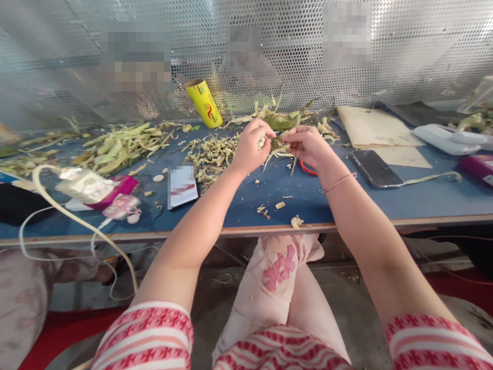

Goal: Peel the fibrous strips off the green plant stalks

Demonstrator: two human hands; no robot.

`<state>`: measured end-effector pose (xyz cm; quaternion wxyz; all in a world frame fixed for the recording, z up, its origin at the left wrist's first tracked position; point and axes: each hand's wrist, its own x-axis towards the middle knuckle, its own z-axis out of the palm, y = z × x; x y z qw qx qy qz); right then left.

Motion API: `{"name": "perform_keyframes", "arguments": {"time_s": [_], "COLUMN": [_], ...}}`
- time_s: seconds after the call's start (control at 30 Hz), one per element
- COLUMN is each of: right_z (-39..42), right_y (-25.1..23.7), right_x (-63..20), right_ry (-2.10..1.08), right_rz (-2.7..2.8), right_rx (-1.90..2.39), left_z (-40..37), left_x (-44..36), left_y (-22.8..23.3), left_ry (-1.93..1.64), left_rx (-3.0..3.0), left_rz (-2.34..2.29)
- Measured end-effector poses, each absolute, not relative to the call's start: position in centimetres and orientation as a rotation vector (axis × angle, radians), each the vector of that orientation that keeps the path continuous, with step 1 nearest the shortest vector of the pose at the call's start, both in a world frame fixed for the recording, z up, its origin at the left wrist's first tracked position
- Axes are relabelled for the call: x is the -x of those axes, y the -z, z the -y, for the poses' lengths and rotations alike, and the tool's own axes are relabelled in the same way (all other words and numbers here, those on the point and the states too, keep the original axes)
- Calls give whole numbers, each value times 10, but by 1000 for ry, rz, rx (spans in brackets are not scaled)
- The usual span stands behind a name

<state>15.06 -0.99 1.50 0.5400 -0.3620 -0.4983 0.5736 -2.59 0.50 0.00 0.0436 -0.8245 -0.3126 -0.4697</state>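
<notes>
My left hand and my right hand meet over the blue table. Both are closed, pinching a piece of dried green plant between the fingertips. Left of it spreads a heap of small greenish plant bits, partly behind my left hand. Larger dry leaves and stalks lie just beyond my fingers. Under my right hand shows a red loop, the rest of it hidden. Small pale scraps are scattered near the table edge.
A yellow tube leans by the perforated metal screen. To the left are long dry stalks, a card and a power bank-like box with white cables. A phone and cardboard sheets lie right.
</notes>
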Motion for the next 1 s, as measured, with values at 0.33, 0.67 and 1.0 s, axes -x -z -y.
{"name": "perform_keyframes", "arguments": {"time_s": [0.33,0.67,1.0], "right_z": [12,8,9], "right_y": [-17,-14,-15], "right_x": [-150,-151,-152], "right_ry": [-1366,-1378,-1396], "right_rz": [1181,1206,1175], "right_rx": [880,880,893], "left_z": [-2,-12,-14], "left_x": [25,27,23], "left_y": [-3,-5,2], "left_ry": [1433,1478,1455], "left_rx": [2550,2723,2680], "left_rz": [978,1044,998]}}
